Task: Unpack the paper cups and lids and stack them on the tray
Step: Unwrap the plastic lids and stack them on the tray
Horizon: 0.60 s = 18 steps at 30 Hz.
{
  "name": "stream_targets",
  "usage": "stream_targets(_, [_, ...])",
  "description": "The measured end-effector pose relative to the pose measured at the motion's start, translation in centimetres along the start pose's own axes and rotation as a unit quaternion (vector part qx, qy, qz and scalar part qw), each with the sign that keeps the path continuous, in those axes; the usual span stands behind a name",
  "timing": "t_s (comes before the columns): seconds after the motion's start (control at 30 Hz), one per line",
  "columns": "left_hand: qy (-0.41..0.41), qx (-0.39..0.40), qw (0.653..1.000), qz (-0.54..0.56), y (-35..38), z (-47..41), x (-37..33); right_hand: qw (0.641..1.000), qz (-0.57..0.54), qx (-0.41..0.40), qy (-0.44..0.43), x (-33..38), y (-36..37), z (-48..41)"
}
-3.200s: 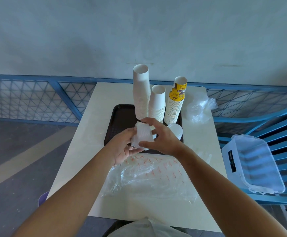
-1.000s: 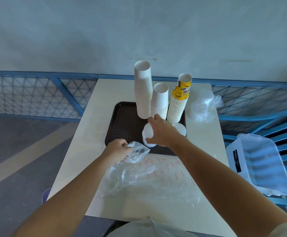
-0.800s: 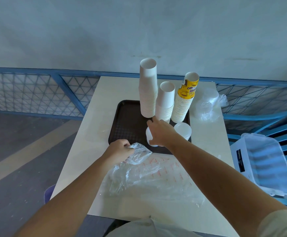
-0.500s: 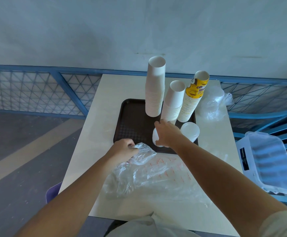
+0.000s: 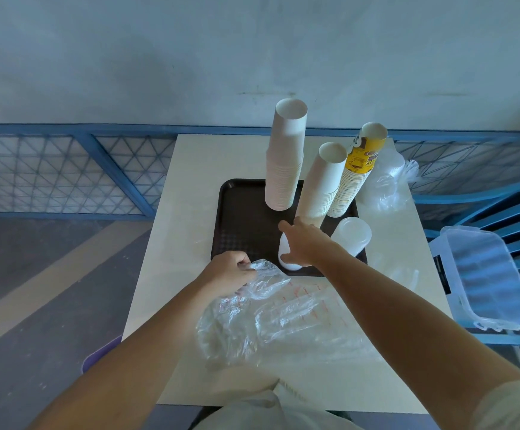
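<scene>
The lids are down! Three seconds back both hands held the wrapped bundle in the air over the tray's near edge. Now the lid stack point(image 5: 284, 249) stands on the tray point(image 5: 240, 212), just inside its near rim. The right hand point(image 5: 308, 243) stays on top of it, thumb and fingers curled round the stack in a narrow grip, forefinger reaching toward the tray's middle.

The left hand point(image 5: 226, 270) has dropped to the table point(image 5: 172, 243) at the tray's near-left corner. It is fisted on a bunch of the empty wrapper point(image 5: 283, 318), which sprawls across the table on the near side of the tray. Over the last second neither hand has shifted much.

On the tray's near-right corner sits the second lid stack point(image 5: 352, 234), just beside the right hand. Along the tray's far edge stand three columns of cups: the tall white cup stack point(image 5: 286, 156), the shorter white cup stack point(image 5: 324, 181) and the yellow-printed cup stack point(image 5: 358, 172), the last two leaning right.

Off the tray's far-right corner lie the bagged lids point(image 5: 382, 184). Well to the right of the tray rests a clear box point(image 5: 494, 274).
</scene>
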<state>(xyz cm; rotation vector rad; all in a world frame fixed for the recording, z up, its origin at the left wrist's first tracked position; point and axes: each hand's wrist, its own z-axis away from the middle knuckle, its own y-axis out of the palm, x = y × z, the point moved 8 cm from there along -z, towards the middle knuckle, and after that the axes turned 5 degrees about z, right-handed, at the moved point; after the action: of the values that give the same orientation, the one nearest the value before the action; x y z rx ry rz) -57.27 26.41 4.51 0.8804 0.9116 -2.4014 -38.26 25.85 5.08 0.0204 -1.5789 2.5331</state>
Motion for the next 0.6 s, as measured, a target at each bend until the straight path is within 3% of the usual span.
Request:
stream_targets(0.33, [0.020,0.012,1.000,-0.013,-1.4,-0.4,0.7,0.999,-0.040,-0.005,0.008,0.5,0.9,-0.3])
stream_targets(0.6, [0.032,0.009,0.999,-0.023,-2.1,-0.3,0.7,0.996,-0.008,-0.076,0.039,0.8,1.4,-0.3])
